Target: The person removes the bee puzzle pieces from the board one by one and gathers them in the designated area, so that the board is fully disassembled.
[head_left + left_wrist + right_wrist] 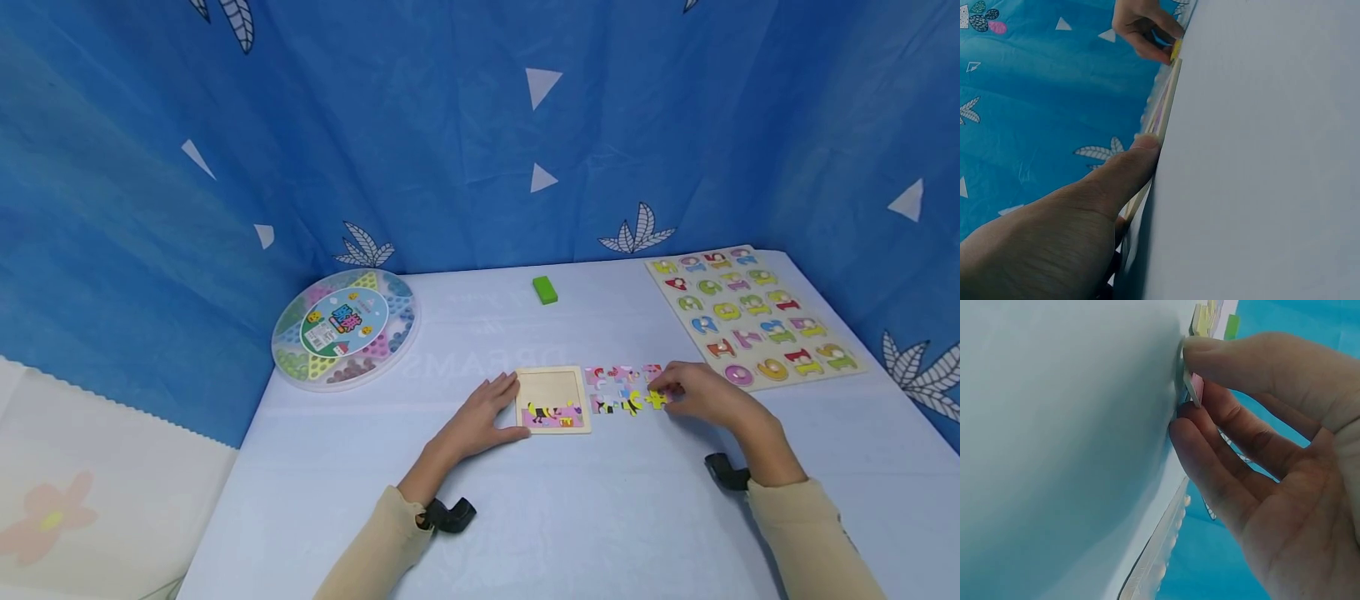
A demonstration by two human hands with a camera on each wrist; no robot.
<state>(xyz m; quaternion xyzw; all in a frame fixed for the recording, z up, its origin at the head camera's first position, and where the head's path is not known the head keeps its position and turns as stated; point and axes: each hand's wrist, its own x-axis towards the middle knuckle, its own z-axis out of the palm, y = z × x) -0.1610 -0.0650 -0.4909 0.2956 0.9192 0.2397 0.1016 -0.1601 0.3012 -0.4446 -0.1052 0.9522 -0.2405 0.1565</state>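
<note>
bracing wooden frame (547,387) with left hand (480,418) spread, likely against sliding | pinching puzzle piece (1197,389) in right hand (708,395), fingertips nearly closed, toward worktop's (592,508) right edge

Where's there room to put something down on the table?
Between the round game box and the green block, or between the sleeves, nearer than the wooden frame. It's crowded right of the frame: puzzle pieces, right hand, colourful board.
</note>
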